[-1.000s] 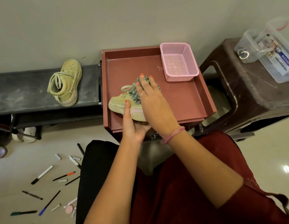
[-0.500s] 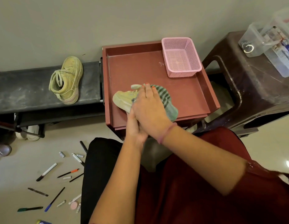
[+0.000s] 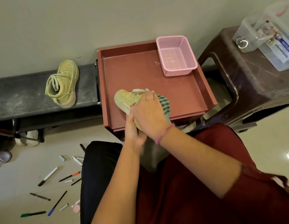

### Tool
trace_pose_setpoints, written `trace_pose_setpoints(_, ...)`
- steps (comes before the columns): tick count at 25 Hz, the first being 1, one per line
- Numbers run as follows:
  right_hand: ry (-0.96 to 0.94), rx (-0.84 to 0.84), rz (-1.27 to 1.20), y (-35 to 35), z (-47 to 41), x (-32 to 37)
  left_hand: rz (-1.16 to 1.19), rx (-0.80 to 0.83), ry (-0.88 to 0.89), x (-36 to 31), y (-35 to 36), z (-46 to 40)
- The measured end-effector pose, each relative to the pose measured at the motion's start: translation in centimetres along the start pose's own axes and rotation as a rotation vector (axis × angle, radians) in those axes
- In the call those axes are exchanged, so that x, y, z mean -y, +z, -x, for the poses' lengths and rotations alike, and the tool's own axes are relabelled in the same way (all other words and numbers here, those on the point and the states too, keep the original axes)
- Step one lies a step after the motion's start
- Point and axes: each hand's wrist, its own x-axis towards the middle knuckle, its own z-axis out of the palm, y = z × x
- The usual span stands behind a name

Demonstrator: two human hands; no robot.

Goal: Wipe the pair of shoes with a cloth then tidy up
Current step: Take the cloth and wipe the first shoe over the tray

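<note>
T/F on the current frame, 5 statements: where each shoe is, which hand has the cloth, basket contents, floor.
1. One shoe lies in the red tray. True.
2. The other shoe sits in the pink basket. False: it rests on the dark bench; the basket looks empty.
3. The right hand presses the striped cloth on the shoe. True.
4. The left hand is off the shoe. False: it holds the shoe's near side.
5. Pens lie scattered on the floor. True.

one shoe [image 3: 124, 99] lies in the tray [image 3: 181, 97] near its front; the basket [image 3: 177, 55] stands in the back right corner; the other shoe [image 3: 63, 83] lies on the bench [image 3: 19, 94] left of the tray
</note>
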Motion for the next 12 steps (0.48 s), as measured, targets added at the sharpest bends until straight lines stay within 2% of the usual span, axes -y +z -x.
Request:
trace_pose_setpoints(2, -0.071, 0.050, -0.099, -1.8, -1.9, -0.3, 0.057, -0.020, -0.063, -0.4, 0.5, 0.7)
trace_pose_setpoints(3, -0.107, 0.020, -0.105, -1.9, -2.1, 0.1, 0.036, -0.056, -0.045, -0.2, 0.6, 0.8)
trace_pose_setpoints(5, -0.082, -0.070, -0.095, -0.2, 0.7, 2.2, 0.071, -0.039, 0.064, -0.1, 0.5, 0.7)
trace_pose_setpoints(7, -0.052, -0.286, -0.231, 2.1, 4.6, 2.7, 0.048, 0.004, 0.187, -0.4, -0.2, 0.7)
trace_pose_setpoints(8, -0.110, -0.400, -0.309, 3.8, 5.8, 2.3, 0.050, 0.015, 0.145, -0.8, -0.1, 0.9)
trace_pose_setpoints(10, -0.214, -0.497, -0.324, 5.7, 6.1, 0.0, 0.082, 0.027, 0.017, -1.6, 0.6, 1.3)
trace_pose_setpoints(12, -0.183, -0.527, -0.413, 5.9, 5.6, -0.6, 0.085, 0.049, -0.002, -2.0, 0.8, 1.5)
